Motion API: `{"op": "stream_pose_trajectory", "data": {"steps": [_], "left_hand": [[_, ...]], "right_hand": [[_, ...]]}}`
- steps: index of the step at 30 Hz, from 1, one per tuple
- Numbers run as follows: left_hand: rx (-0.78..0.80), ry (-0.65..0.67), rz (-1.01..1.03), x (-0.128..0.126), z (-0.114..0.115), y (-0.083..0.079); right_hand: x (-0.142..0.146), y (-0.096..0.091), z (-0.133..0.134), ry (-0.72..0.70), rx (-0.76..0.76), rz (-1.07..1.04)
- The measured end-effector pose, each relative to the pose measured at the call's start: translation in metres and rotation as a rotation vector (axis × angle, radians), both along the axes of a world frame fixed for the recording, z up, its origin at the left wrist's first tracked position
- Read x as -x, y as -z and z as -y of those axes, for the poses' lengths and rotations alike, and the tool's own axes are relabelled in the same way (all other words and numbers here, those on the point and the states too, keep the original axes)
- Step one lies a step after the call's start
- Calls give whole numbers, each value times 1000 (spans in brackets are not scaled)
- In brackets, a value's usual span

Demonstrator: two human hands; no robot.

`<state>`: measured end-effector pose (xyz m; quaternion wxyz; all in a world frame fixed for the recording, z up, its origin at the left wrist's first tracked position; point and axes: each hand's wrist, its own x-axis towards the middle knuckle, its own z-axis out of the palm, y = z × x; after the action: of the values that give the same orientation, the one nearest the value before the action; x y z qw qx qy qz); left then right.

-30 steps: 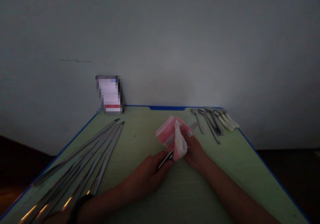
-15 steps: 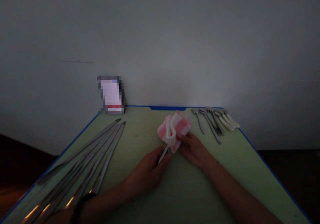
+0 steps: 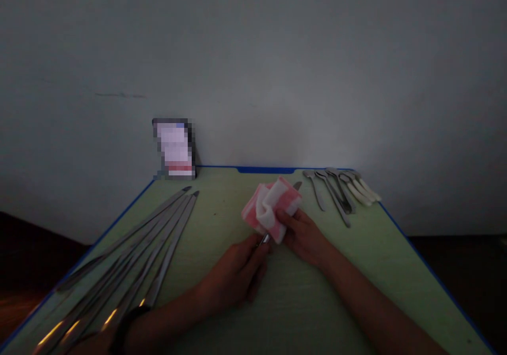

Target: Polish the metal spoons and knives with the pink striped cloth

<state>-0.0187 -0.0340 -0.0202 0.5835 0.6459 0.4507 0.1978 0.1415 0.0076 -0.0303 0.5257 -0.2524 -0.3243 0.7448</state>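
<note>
Pink-and-white cloth (image 3: pixel 283 202) in right hand (image 3: pixel 304 236), knife (image 3: pixel 265 238) in left hand (image 3: pixel 241 266)

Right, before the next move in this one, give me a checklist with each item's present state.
1. Knife secure in the left hand: ok, the grip is closed around its handle.
2. Cloth secure in the right hand: ok, the thumb presses on top.
3. Right fingers clear of the edge: cannot tell, the cloth hides most of the blade.
4. Tip clear of the nearest spoon: ok, a gap shows.
5. Wristband clear of the other knives: cannot tell, they overlap in view.
6. Phone propped up: ok.
</note>
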Motion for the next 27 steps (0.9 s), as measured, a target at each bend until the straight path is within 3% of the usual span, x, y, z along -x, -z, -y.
{"op": "stream_pose_trajectory", "data": {"steps": [12, 20, 27], "left_hand": [[-72, -33, -58, 1, 1, -7], [179, -96, 75, -1, -2, -9], [201, -101, 139, 0, -2, -9]], "right_hand": [[3, 2, 0, 103, -22, 95], [0, 0, 3, 55, 20, 48], [-1, -4, 3, 55, 42, -31]]}}
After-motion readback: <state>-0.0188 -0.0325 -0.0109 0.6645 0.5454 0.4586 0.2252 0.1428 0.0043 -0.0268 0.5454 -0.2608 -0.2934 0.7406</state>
